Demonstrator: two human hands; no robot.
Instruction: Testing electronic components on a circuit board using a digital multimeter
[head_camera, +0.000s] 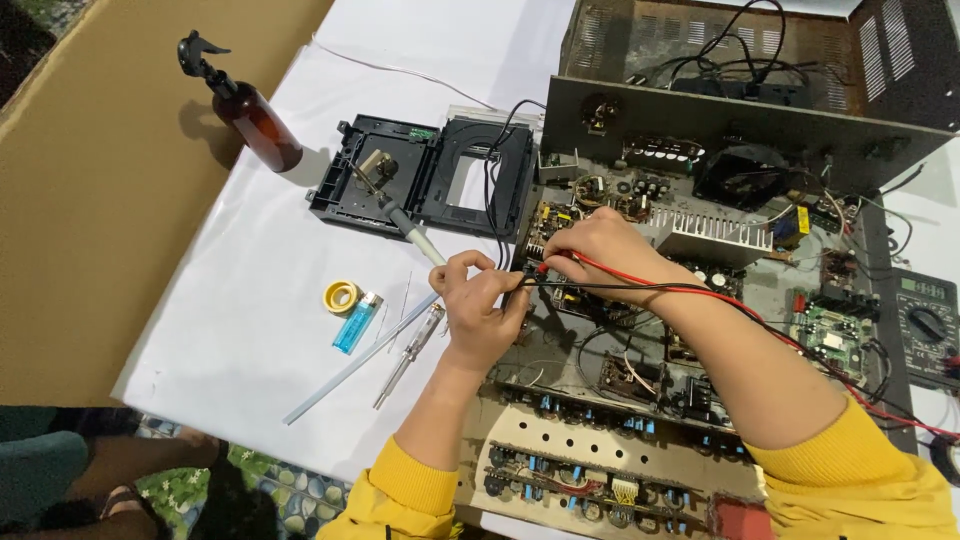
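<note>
Pinching a black probe lead, the left hand (482, 305) sits at centre frame beside the right hand (600, 250), which grips a red probe (560, 262) against the open amplifier chassis (700, 330); a multimeter (928, 325) lies far right.

Black and red probe tips: hidden under the fingers of the left hand (484, 305) and right hand (598, 248); contact with the open amplifier chassis of grey metal (700, 330) cannot be told.
Black multimeter with round dial (928, 325): cut off by the right edge; display too small to read.
Perforated black metal cover (900, 50): cut off at the top and right edges.
Red block at the chassis front (742, 520): cut off by the bottom edge; kind unclear.
Circuit-board components: too small to identify singly.
Another person's limbs (120, 470), bottom left: only partly in view.
</note>
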